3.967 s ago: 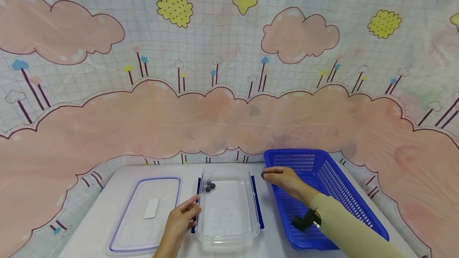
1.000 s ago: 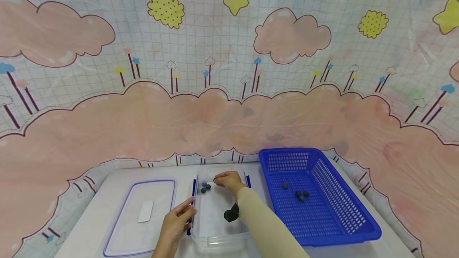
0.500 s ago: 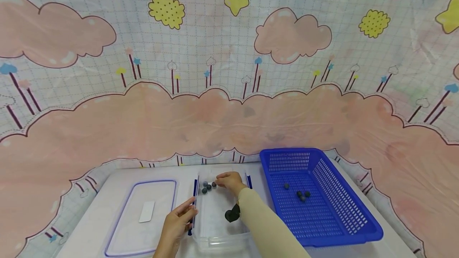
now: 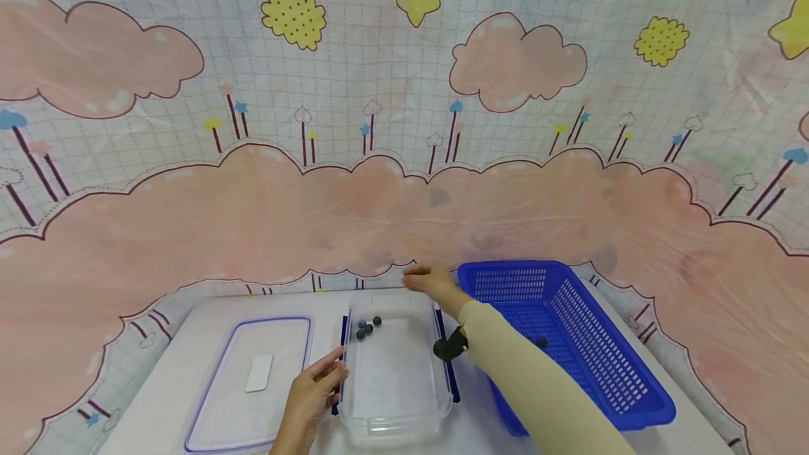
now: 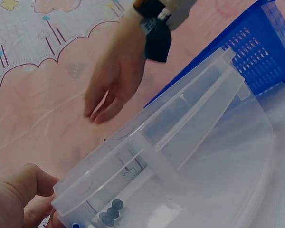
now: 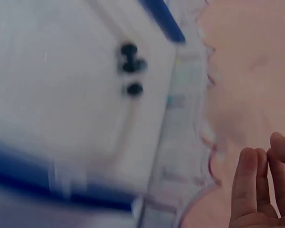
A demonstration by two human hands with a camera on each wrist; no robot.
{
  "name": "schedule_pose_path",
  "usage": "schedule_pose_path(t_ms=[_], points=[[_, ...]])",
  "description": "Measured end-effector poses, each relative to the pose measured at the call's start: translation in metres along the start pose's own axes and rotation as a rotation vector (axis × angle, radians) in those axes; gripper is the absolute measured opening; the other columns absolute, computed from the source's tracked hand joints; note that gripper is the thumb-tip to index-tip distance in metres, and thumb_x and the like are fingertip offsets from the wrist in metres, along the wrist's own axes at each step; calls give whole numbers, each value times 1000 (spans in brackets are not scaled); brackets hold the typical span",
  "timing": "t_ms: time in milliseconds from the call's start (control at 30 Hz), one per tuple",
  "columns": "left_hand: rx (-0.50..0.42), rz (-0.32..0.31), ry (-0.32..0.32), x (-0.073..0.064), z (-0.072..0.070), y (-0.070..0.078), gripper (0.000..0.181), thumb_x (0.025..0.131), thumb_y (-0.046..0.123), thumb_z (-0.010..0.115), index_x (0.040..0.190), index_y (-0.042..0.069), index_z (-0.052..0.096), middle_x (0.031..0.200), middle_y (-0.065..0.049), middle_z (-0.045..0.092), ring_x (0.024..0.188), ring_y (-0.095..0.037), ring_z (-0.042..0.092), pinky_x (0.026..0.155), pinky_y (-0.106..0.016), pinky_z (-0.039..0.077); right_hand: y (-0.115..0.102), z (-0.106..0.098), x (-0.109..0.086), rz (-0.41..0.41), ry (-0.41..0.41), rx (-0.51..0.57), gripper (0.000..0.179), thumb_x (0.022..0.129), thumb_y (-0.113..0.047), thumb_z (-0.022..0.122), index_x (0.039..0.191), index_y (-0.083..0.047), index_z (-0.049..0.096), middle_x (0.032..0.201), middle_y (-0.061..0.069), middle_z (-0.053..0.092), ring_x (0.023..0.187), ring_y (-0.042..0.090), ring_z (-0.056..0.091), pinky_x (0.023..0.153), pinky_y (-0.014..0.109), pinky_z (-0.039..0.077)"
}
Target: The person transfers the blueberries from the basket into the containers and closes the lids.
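Observation:
Several small dark blue-grey balls, resembling blueberries, lie in the far left corner of a clear plastic box. My left hand holds the box's left side; in the left wrist view its thumb touches the rim. My right hand is raised above the box's far right corner, its fingers loosely bent and nothing between them. In the right wrist view, the right fingers show bare, and the balls are blurred.
At the right stands a blue plastic basket; one dark ball shows inside, the right sleeve covering part of it. A clear lid with a blue-edged rim lies on the white table at the left. A patterned cloth hangs behind.
My right hand brought a ball from the basket side and let it go beside the others in the box. It then rose up and right, out of the box. The left hand stayed.

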State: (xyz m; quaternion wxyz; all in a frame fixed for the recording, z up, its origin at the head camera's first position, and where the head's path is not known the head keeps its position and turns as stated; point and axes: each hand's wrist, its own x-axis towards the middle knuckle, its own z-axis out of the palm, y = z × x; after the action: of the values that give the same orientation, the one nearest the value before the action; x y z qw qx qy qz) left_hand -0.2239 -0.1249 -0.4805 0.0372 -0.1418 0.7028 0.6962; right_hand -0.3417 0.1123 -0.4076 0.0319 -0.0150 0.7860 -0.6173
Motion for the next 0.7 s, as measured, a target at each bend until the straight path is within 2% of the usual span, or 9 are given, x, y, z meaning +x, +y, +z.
schedule_pose_path(t_ms=[167, 367, 533, 700], points=[[23, -15, 3, 0, 0, 0, 48, 85, 8, 73, 132, 8, 63, 91, 9, 65, 75, -9, 57, 58, -21, 50, 1, -64, -2, -33, 126, -63, 35, 92, -8, 65, 122, 11, 63, 119, 24, 66, 104, 30, 68, 95, 40, 53], [13, 4, -3, -1, -1, 1, 49, 85, 6, 73, 133, 6, 61, 91, 8, 64, 74, -8, 55, 56, -20, 50, 22, -133, -21, -10, 161, -84, 40, 97, -10, 61, 129, 13, 55, 127, 27, 60, 114, 34, 63, 101, 44, 48], [14, 11, -6, -2, -1, 1, 49, 85, 5, 73, 133, 6, 61, 90, 8, 63, 74, -8, 55, 56, -19, 50, 44, -171, -44, 27, 173, -133, 45, 100, -15, 58, 135, 11, 50, 135, 28, 54, 122, 36, 57, 104, 45, 45], [22, 3, -7, -2, 0, 1, 49, 85, 5, 72, 133, 5, 61, 90, 8, 63, 74, -9, 55, 57, -20, 50, 66, -194, -67, 70, 175, -205, 49, 100, -18, 58, 137, 13, 47, 139, 31, 49, 126, 42, 51, 106, 51, 42]])
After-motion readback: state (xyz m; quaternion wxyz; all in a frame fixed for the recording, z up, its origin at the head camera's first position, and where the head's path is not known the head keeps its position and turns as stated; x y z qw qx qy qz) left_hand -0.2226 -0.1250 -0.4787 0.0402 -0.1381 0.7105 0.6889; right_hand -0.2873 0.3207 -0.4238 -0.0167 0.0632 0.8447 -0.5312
